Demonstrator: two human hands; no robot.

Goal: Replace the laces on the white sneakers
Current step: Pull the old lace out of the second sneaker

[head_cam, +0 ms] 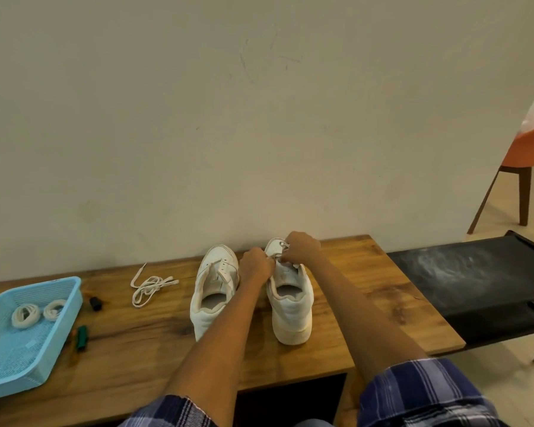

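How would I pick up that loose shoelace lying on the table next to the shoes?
Pinch the loose lace from above at its tangled middle, where several strands cross in one bunch. It lies flat on the table, so fingers cannot get under it from the side. The single end pointing toward the wall would likely just drag the rest along. Nothing stands around it, so coming straight down looks easy.

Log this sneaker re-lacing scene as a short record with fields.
surface: wooden table against a wall
left sneaker: no lace in it, untouched
right sneaker: lace partly in, both hands at it
left hand: fingers pinch the lace near the tongue
right hand: fingers curled on the lace near the toe
loose lace: lies left of the sneakers
blue basket: holds two coiled laces
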